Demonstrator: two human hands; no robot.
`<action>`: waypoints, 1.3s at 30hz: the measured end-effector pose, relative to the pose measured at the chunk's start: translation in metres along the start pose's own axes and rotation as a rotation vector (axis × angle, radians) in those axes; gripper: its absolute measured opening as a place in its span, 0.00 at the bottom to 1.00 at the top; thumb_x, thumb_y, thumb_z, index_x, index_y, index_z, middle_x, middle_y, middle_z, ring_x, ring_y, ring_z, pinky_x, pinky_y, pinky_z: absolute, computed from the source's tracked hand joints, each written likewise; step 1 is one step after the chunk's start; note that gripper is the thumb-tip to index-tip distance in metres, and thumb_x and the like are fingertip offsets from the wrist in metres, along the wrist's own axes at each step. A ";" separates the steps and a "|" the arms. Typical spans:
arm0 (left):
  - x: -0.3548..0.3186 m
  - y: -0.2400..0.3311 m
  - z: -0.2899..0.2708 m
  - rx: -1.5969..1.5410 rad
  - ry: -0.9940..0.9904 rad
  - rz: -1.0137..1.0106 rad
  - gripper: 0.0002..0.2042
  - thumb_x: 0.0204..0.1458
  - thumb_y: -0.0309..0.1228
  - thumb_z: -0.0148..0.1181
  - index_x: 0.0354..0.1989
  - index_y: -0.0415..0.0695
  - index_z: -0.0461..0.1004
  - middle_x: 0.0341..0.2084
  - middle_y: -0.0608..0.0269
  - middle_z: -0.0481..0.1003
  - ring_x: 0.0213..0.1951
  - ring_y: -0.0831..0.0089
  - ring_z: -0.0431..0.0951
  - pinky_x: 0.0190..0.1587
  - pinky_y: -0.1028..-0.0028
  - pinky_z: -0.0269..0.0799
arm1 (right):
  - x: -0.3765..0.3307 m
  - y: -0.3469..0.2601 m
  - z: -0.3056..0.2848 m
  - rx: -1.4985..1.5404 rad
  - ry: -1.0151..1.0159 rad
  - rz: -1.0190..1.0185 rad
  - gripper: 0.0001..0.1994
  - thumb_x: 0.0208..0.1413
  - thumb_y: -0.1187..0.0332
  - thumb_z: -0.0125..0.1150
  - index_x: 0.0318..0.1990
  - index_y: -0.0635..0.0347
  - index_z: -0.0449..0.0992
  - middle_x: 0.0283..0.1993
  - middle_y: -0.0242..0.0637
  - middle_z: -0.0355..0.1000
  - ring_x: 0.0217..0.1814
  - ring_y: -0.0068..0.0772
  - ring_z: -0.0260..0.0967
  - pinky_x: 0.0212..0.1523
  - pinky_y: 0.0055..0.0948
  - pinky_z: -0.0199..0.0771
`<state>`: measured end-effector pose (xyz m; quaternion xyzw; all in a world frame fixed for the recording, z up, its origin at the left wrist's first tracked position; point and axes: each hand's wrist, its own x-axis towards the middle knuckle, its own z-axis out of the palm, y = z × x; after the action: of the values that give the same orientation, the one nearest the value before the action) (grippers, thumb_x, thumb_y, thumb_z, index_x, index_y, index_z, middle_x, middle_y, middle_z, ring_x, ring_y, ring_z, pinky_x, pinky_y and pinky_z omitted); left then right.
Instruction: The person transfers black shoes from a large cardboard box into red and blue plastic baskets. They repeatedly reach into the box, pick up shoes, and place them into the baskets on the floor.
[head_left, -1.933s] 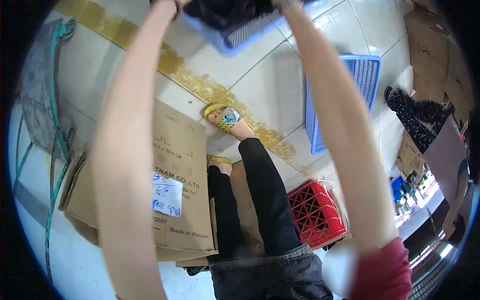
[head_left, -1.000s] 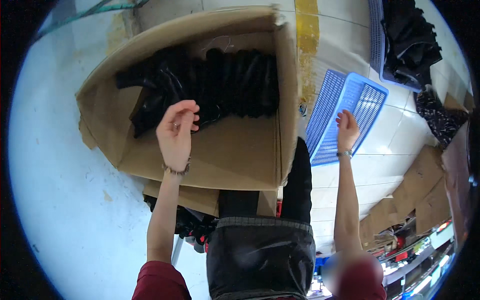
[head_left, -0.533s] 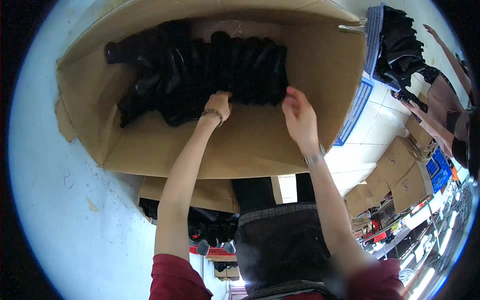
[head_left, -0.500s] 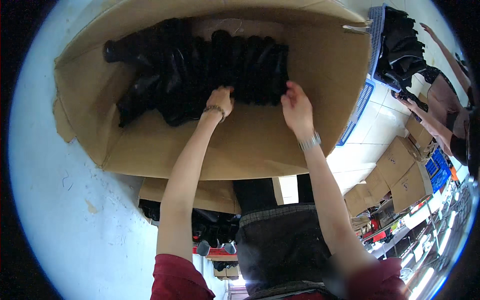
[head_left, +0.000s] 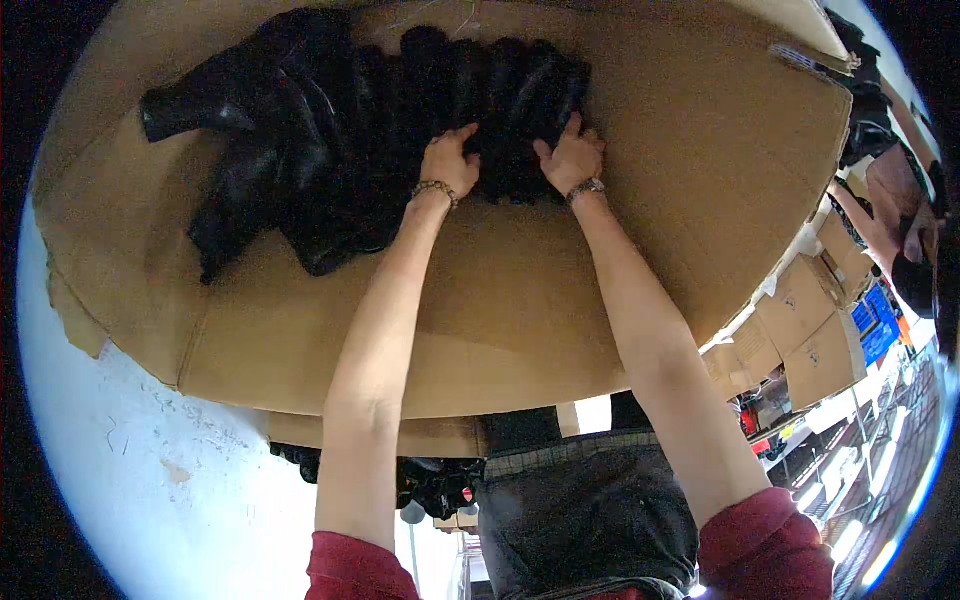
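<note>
A row of black, glossy, tube-like pieces (head_left: 340, 130) lies packed inside a large cardboard box (head_left: 520, 330). Their exact kind is too dark to make out. My left hand (head_left: 452, 162) rests against the front of the row near its middle, thumb and fingers apart. At the row's right end, my right hand (head_left: 575, 160) touches the pieces with its thumb and forefinger spread. A few of the pieces sit between my two hands. Some fingertips blend into the dark material.
Box walls rise around the pieces, with a torn flap edge (head_left: 810, 65) at upper right. Below the box is another carton (head_left: 440, 437) with dark items under it. Stacked cartons (head_left: 800, 310), a blue crate (head_left: 875, 325) and another person's arm (head_left: 868, 222) are at right.
The box and its pieces appear larger and closer. My right hand has moved from beside the row onto its right end. My left hand has opened from a more closed shape.
</note>
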<state>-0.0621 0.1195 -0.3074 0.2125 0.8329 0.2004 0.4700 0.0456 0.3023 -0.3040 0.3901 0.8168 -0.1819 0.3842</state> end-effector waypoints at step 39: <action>0.050 0.024 0.025 0.405 -0.085 -0.426 0.38 0.46 0.56 0.67 0.56 0.36 0.70 0.55 0.46 0.73 0.58 0.51 0.72 0.58 0.61 0.71 | 0.033 0.005 0.051 0.831 0.007 0.364 0.48 0.38 0.43 0.76 0.61 0.72 0.67 0.63 0.53 0.68 0.65 0.48 0.66 0.64 0.37 0.66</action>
<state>-0.0600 0.1697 -0.3414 0.1305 0.8613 -0.0820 0.4841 0.0609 0.2914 -0.3615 0.6492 0.5936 -0.4227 0.2180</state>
